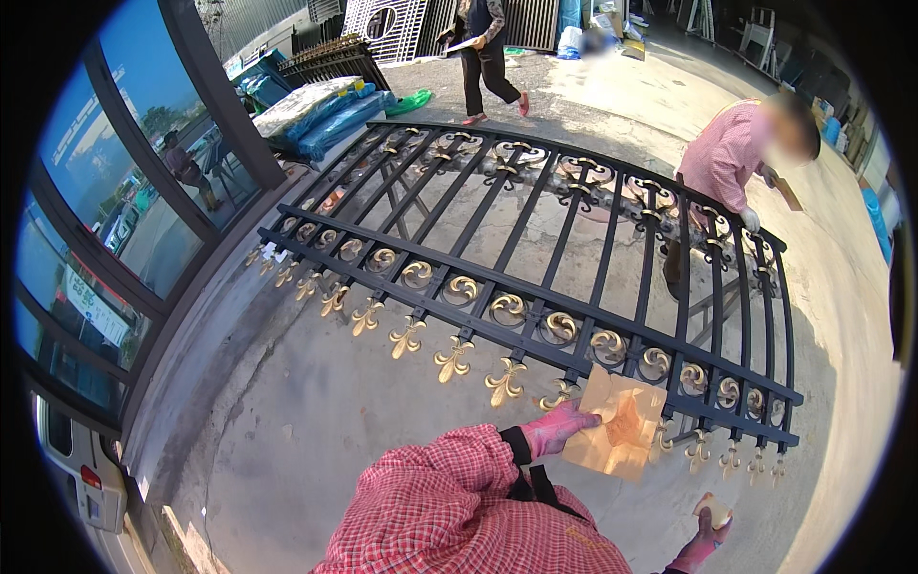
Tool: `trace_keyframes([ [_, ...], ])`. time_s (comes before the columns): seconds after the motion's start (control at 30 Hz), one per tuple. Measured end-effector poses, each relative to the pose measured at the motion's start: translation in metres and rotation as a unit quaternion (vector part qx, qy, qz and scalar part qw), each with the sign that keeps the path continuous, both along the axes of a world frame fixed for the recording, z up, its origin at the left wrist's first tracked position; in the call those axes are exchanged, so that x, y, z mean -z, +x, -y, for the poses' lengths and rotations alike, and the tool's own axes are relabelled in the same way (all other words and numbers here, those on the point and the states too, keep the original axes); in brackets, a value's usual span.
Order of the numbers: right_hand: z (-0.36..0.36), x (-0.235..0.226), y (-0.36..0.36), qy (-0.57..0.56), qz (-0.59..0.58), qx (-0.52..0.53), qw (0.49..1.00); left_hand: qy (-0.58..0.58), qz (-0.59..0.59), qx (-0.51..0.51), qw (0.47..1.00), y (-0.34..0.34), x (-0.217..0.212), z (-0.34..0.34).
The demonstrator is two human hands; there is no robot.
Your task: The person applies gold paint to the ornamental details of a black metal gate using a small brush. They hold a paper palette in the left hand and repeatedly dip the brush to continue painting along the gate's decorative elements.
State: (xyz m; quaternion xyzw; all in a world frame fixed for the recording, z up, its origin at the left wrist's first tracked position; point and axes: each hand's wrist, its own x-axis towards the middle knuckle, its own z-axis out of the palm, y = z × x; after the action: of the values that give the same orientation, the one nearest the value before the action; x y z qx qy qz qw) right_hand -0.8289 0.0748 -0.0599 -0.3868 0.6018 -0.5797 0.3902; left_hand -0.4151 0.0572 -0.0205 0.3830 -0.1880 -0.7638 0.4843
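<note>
My left hand point(558, 428), in a pink glove, grips the edge of a creased tan piece of cardboard point(585, 455) with an orange-gold smear in its middle. My right hand point(703, 543), in a stained pink glove, is closed around a small pale pad point(713, 507), low at the right and apart from the railing. In front of me a black metal railing panel point(593, 320) lies raised off the ground. Gold fleur-de-lis tips point(453, 362) line its near edge, and rings with gold scrolls point(507, 308) sit between its two near rails. The cardboard covers part of that edge.
Across the railing at the right, a co-worker in a pink checked top point(722, 153) rests a gloved hand on it. Another person point(483, 57) walks behind. Glass doors point(143, 143) stand at the left, wrapped stacks point(335, 115) at the back left.
</note>
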Motion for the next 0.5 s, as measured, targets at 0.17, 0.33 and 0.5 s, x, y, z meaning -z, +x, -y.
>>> trace_keyframes([
  [0.17, 0.039, -0.008, -0.025, -0.002, -0.07, -0.046, 0.996, 0.016, 0.024, -0.085, 0.996, -0.022, 0.009, -0.012],
  [0.33, 0.05, -0.002, -0.033, 0.02, -0.016, -0.092, 0.995, 0.033, 0.009, -0.123, 0.992, -0.036, 0.004, -0.033],
  [0.5, 0.053, 0.008, -0.036, 0.01, -0.007, -0.092, 0.996, 0.047, 0.044, -0.158, 0.985, -0.047, 0.002, -0.039],
])
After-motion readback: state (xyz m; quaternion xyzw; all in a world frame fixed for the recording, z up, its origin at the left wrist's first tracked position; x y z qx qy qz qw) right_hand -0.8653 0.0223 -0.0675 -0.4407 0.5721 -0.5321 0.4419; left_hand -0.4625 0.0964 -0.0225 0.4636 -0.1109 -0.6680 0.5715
